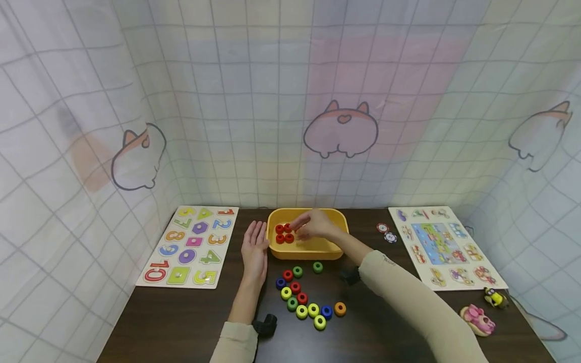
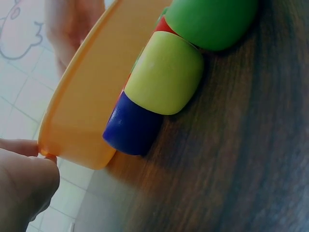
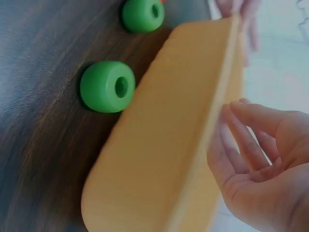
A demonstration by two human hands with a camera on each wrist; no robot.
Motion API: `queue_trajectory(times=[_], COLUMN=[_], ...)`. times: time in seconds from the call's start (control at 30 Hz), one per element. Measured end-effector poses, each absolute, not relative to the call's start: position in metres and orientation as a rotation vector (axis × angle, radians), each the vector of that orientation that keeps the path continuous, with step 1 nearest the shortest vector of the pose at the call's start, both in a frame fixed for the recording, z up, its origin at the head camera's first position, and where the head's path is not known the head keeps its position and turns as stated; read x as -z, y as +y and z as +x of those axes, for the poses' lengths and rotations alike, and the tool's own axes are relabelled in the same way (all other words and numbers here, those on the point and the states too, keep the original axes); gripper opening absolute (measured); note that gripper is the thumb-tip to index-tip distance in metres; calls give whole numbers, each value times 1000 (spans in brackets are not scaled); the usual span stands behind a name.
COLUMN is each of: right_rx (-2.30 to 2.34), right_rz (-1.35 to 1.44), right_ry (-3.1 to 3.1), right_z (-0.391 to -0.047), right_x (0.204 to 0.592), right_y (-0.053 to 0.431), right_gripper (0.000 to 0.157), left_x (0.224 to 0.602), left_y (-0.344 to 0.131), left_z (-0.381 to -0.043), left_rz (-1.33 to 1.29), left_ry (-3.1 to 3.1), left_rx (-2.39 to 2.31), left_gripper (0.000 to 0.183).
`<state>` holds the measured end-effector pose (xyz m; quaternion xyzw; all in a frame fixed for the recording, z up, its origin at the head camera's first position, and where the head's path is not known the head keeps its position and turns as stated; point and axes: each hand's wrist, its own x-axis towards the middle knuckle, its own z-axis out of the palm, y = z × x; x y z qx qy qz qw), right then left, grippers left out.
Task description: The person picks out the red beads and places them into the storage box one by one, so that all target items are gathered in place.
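Note:
A yellow tray (image 1: 313,255) stands on the dark table, with several red rings (image 1: 280,238) grouped in its left part. My left hand (image 1: 255,252) lies along the tray's left side with fingers straight; in the left wrist view it touches the rim. Over the tray, my right hand (image 1: 313,225) reaches toward the red rings with bent, spread fingers. I see no ring held between them, though the tray wall partly hides the fingertips in the right wrist view. Green rings (image 3: 108,87) lie on the table close to the tray's near side.
Loose coloured rings, including a blue ring (image 1: 326,311) and an orange ring (image 1: 340,309), lie in front of the tray. A number puzzle board (image 1: 188,247) is at left, a picture puzzle board (image 1: 447,247) at right. Two chips (image 1: 390,237) and small toys (image 1: 477,320) are also on the right.

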<state>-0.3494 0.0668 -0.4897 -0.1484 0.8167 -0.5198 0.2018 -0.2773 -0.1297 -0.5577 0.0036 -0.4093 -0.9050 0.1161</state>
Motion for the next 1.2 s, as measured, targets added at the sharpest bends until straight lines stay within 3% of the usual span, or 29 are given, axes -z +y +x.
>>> queue_trajectory(times=[0.23,0.5,0.8,1.2], right_rx=[1303,1225,1215,817], right_rz=[-674,-662,-579,-682], right_ry=[2285,2103,2186,2530], right_z=[-305,-268,-263,-260], right_x=[464,484,514,509], right_y=[76,60,47,45], right_gripper=[16,24,20,10], left_x=[549,546,546,545], left_y=[-133,-136,-135,-131], left_z=[-270,-268,-268,-270], left_rz=[0,-24,-10,-30], left_ry=[-1217,-1201,-1208,-1201], left_rx=[2643,2656,2650,2663], left_gripper=[71,70,70,71])
